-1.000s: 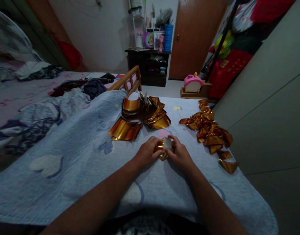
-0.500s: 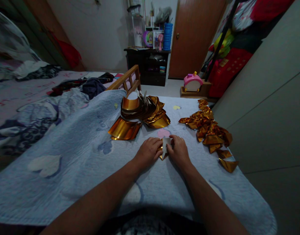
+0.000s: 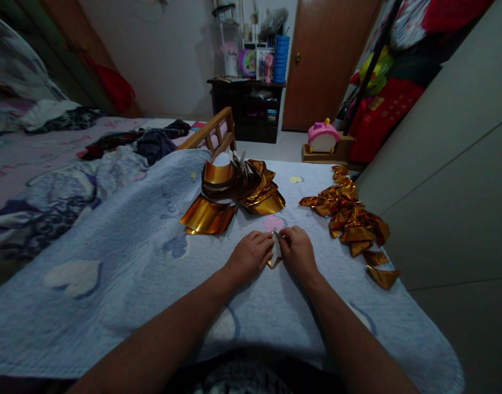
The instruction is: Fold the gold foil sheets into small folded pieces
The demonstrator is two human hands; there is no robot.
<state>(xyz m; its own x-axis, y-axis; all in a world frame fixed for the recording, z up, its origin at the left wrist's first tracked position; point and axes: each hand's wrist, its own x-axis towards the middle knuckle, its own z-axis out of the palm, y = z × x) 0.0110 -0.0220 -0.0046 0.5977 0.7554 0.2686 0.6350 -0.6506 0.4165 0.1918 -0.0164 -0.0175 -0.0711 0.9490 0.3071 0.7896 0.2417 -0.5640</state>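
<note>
Between my hands a partly folded sheet of gold foil paper (image 3: 276, 250) lies on the bed cover, its pale back facing up and a gold point toward me. My left hand (image 3: 251, 253) presses on its left side with fingers together. On the other side my right hand (image 3: 297, 249) pinches the top right edge between thumb and fingers. Beyond them sits a fanned stack of gold foil sheets (image 3: 212, 214), curled and loosely overlapping. To the right runs a pile of folded gold foil pieces (image 3: 349, 216).
A light blue quilted cover (image 3: 144, 295) with heart patterns lies under everything. A wooden rail (image 3: 212, 128) stands behind the stack. Clothes (image 3: 155, 145) are heaped at the left. A pink and white toy case (image 3: 322, 138) rests past the far edge, and a pale cabinet (image 3: 451, 164) borders the right.
My right fingers have shifted slightly left, bringing the paper's top right edge inward, so less of the pale side shows. My left hand has barely moved.
</note>
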